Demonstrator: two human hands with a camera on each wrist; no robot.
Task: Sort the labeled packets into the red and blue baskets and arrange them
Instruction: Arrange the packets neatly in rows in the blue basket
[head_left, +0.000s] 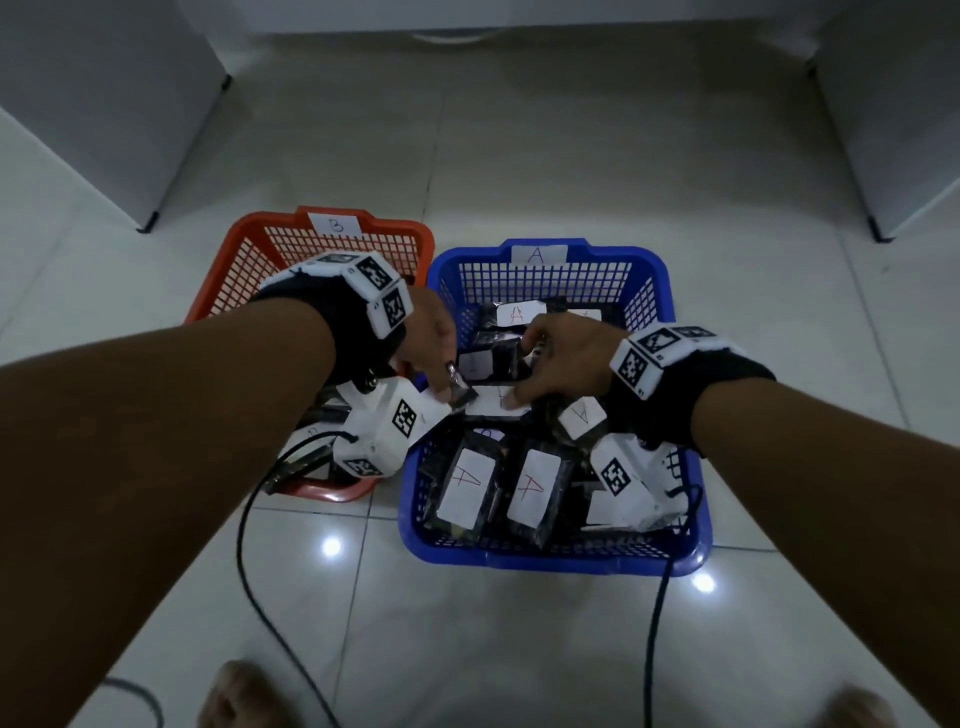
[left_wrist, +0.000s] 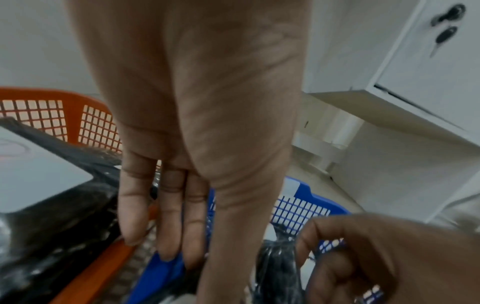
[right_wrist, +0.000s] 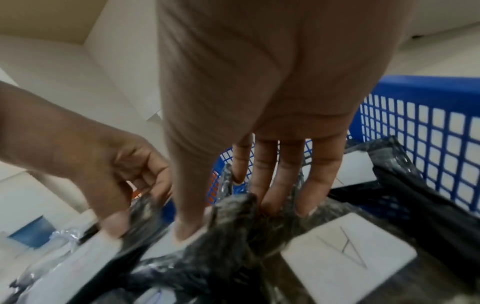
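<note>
At the left of the head view the red basket (head_left: 249, 249) stands on the tiled floor (head_left: 519, 156), a paper tag marked B on its far rim, with dark packets inside that are mostly hidden under the left forearm. Touching its right side stands the blue basket (head_left: 550, 558), tagged A, filled with black packets that carry white labels; two of them (head_left: 462, 488) (head_left: 535, 488) lie side by side near the lower edge of the basket with red A marks facing up. The left hand (head_left: 431, 343) reaches over the blue basket's left rim, its thumb and fingers pinched on the left end of a white-labelled packet (head_left: 493, 402) at the centre of the frame. The right hand (head_left: 561, 358) meets it from the right, and in the right wrist view its thumb and curled fingers (right_wrist: 272, 185) press into the crinkled black wrapper, so both grips are clamped on the same packet. Just right of it lies another packet (head_left: 582, 418) with an A label. White cabinets (head_left: 104, 104) stand at the upper left and upper right, and two black cables (head_left: 260, 571) trail across the floor at the bottom.
</note>
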